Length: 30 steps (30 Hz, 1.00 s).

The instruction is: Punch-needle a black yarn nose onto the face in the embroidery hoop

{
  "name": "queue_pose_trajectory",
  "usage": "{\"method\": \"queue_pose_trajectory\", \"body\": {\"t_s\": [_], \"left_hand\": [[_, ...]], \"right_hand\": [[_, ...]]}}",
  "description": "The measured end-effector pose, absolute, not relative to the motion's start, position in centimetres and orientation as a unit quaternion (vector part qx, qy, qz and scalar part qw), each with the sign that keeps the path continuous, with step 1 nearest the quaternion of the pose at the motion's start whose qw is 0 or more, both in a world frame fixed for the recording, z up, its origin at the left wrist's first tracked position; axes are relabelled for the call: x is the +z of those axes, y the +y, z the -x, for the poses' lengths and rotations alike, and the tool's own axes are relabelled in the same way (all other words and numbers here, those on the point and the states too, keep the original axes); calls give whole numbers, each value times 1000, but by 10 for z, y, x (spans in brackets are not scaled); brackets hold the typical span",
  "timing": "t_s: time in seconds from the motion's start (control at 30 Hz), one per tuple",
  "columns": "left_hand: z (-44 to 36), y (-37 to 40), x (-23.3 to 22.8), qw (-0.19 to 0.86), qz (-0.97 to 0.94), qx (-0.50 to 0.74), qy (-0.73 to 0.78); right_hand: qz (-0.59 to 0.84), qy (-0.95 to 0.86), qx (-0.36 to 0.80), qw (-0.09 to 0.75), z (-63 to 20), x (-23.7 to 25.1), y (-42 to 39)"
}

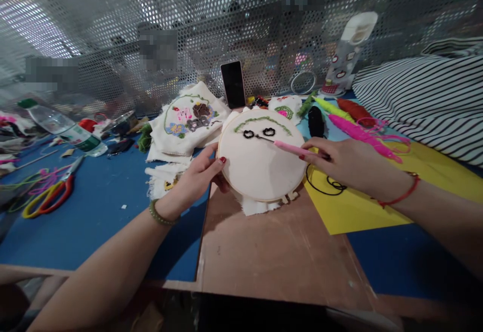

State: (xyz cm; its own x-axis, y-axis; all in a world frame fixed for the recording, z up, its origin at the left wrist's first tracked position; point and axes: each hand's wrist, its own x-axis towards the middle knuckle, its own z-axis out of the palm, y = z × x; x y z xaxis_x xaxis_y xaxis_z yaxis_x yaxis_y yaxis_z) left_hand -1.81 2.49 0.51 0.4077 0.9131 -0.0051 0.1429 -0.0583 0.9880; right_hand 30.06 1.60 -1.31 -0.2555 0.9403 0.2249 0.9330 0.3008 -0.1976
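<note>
My left hand grips the left rim of a round embroidery hoop, thumb in front and the other fingers partly hidden behind it. White cloth is stretched in the hoop, with a green stitched arc and two black looped outlines near the top. My right hand is closed around a pink punch needle. Its thin metal tip points left, at the cloth between the black loops; whether it pierces the cloth I cannot tell. Black yarn curls below my right hand on a yellow sheet.
Embroidered white cloth, an upright phone and a black yarn bundle stand or lie behind the hoop. Pink yarn and striped fabric are on the right. Scissors and a plastic bottle lie left. Perforated metal mesh rises behind.
</note>
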Motion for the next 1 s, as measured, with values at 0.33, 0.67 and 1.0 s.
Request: {"method": "queue_pose_trajectory", "body": {"t_s": [0.33, 0.67, 1.0], "left_hand": [[17, 24, 7, 543, -634, 348, 427], [19, 26, 4, 547, -636, 350, 417], [17, 24, 6, 545, -634, 353, 421]], "right_hand": [[591, -793, 17, 146, -300, -11, 15], [591, -793, 12, 146, -300, -13, 16], [604, -785, 7, 140, -300, -10, 14]]}}
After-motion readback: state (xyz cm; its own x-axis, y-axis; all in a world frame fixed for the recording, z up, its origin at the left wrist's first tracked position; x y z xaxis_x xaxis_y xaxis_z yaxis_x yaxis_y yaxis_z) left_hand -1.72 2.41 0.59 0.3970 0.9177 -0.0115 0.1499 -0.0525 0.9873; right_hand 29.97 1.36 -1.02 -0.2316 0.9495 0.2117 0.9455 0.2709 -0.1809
